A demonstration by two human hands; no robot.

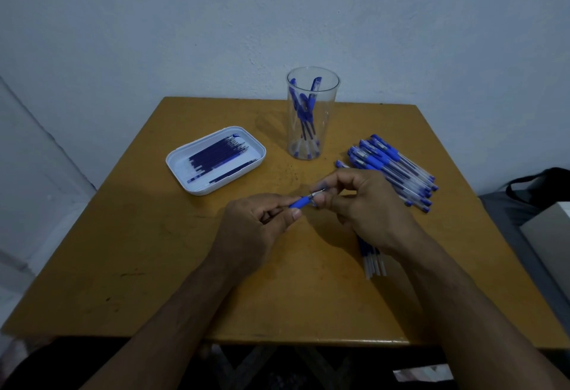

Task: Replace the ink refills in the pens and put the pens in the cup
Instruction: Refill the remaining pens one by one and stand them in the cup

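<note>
Over the middle of the table, my left hand (259, 223) grips a blue pen (300, 203) by its blue grip section. My right hand (364, 204) pinches the pen's metal tip end between thumb and fingers. A clear plastic cup (311, 130) stands at the back, holding several blue pens. A pile of blue capped pens (391, 164) lies to the right, partly behind my right hand. A white tray (185, 173) at the left holds several dark ink refills (216, 158).
The wooden table (154, 266) stands against a pale wall. A few clear pen barrels (371, 260) lie under my right wrist. A dark bag and a grey surface (543, 223) sit off the table's right side.
</note>
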